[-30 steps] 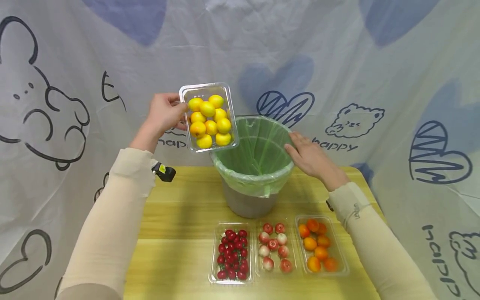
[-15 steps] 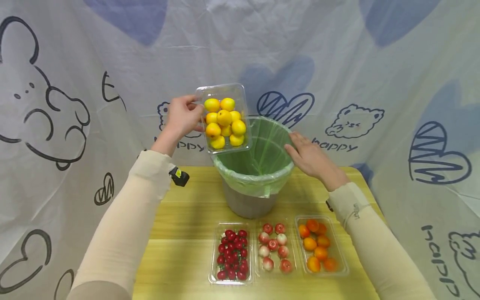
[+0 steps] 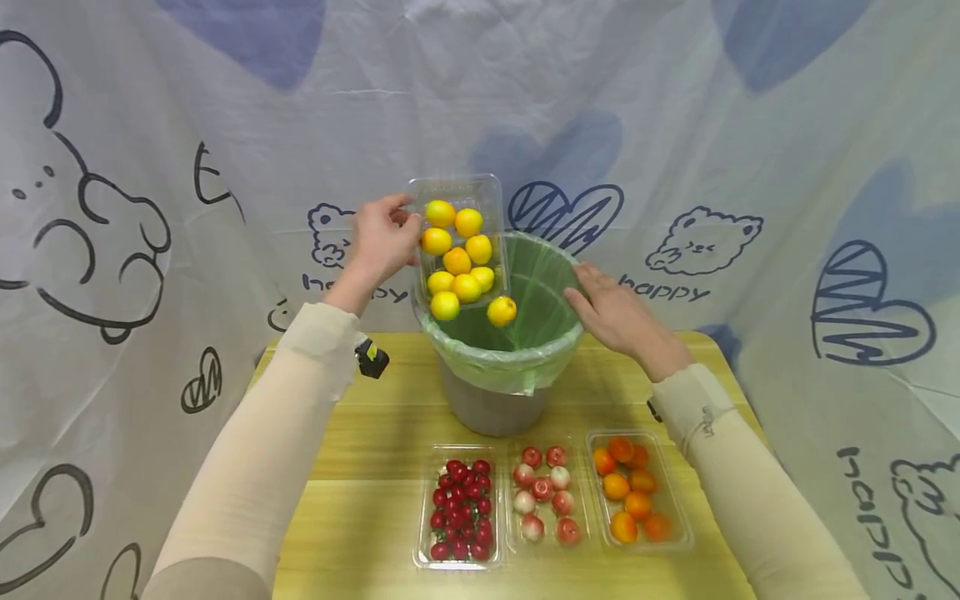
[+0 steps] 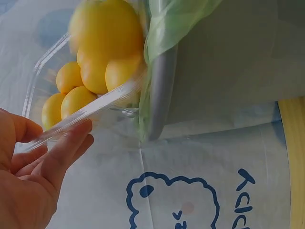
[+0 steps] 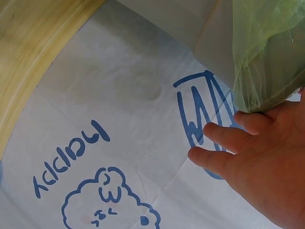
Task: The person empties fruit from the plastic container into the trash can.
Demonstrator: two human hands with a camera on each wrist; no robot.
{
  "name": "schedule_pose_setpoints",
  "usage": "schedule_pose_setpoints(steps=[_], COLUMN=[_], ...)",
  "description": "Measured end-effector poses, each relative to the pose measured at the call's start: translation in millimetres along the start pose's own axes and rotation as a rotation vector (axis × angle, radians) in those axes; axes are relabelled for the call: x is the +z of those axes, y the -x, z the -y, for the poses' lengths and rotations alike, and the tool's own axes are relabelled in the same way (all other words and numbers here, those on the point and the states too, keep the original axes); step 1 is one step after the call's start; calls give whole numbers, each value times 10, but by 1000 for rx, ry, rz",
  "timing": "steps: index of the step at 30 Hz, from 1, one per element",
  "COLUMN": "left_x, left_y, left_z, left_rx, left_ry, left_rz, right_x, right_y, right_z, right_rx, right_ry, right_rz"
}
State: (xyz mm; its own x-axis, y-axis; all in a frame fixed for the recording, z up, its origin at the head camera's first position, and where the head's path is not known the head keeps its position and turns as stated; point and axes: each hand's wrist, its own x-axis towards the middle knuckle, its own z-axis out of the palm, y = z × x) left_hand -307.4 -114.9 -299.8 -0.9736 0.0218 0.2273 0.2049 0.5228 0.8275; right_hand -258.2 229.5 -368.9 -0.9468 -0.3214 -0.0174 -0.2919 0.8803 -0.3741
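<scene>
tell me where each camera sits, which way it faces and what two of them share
Head: on the head, facing forward and down at the gray bin on the wooden table; both sleeved arms, left hand and right hand show.
Left wrist: on that wrist, facing the clear plastic tub of yellow fruits beside the bin; the left hand shows.
Right wrist: on that wrist, facing the green liner and printed curtain; the right hand shows.
Shared: head and left wrist both show the tub.

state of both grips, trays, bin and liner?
left grip: pinching yellow-fruit tray
yellow-fruit tray: tilted, fruit spilling
right grip: touching bin
bin: upright
green liner: folded over bin
red-fruit tray: flat, loaded
pink-fruit tray: flat, loaded
orange-fruit tray: flat, loaded
</scene>
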Motion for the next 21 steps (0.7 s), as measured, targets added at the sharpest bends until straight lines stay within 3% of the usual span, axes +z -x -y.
schedule_pose_setpoints(steps=[13,21], left_x=[87,153], left_y=[8,23], left_z=[-79,-77], left_rx=[32,106], left_ry=[51,50], left_rz=[-45,-100], right_x=[2,12], right_y=[1,-1], right_z=[12,-6], right_rx=[4,1], right_ry=[9,10], right_rz=[-4,-15])
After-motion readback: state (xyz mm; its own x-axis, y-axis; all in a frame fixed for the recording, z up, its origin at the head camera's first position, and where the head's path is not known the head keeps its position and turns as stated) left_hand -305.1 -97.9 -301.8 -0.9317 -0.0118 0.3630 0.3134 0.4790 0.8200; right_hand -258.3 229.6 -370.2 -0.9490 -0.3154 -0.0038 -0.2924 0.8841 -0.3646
